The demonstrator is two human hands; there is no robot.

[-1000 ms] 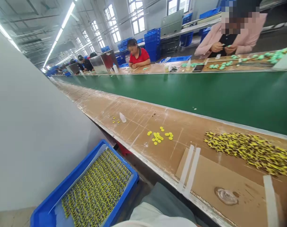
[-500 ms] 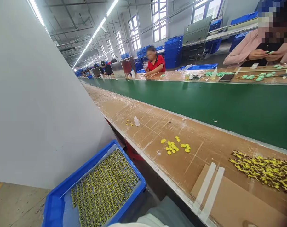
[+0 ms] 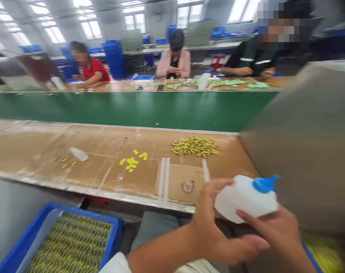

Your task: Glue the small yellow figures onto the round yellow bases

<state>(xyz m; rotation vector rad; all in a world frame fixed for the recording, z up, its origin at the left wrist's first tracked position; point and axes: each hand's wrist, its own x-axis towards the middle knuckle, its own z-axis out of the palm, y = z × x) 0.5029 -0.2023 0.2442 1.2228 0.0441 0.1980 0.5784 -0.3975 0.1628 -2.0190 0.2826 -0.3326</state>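
Observation:
A white plastic squeeze bottle (image 3: 246,199) with a blue spout cap (image 3: 266,184) is tilted nearly on its side in front of me, its cap pointing right. My right hand (image 3: 283,227) grips the bottle from below and the right, thumb across its side. At the bottle's base end, my left hand (image 3: 214,231) has its fingers against it and its thumb stretched out below. Part of the fingers of both hands is hidden behind the bottle. To the left of the hands, a taped cardboard sheet (image 3: 176,174) lies on the bench.
Yellow discs (image 3: 131,162) and a heap of small yellow-and-dark pieces (image 3: 193,146) lie on the bench (image 3: 104,140). A small clear bottle (image 3: 79,154) lies farther left. A blue tray (image 3: 117,231) of rowed pieces stands lower left. A grey panel (image 3: 303,151) rises at right. Co-workers sit beyond the green belt (image 3: 132,108).
My view has swung to the right. Both my hands have come into view with the white bottle, and the grey panel and another co-worker now show on the right.

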